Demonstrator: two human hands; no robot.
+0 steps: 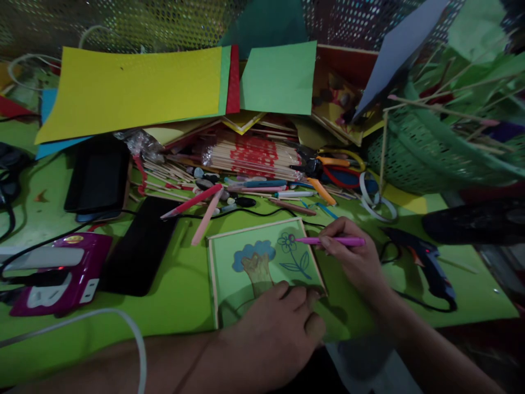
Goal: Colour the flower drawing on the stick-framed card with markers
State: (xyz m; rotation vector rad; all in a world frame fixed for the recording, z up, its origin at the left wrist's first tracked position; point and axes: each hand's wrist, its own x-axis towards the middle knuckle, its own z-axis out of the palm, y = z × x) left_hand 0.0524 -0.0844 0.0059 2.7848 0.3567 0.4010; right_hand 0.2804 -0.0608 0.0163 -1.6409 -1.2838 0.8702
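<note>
Far left on the green tabletop (184, 306): magenta power strip (96, 257), cable plugged in. Just right of it, a flat black device (139, 249). Centre: light-green panel (225, 282) edged with thin sticks, lying on the tabletop before the person; bears a blue-topped brown tree (258, 268) and, to its right, an outlined flower (287, 241). Left hand (283, 328) laid over the panel's lower part, fingers bent — cannot tell whether they pinch its edge. Right hand (359, 265) closed on a pink pen (348, 241), barrel pinched between thumb and fingers — tip at the flower's petals. Farther right: dark glue gun (430, 268), red light lit; behind, green basket (438, 150) holding sticks
</note>
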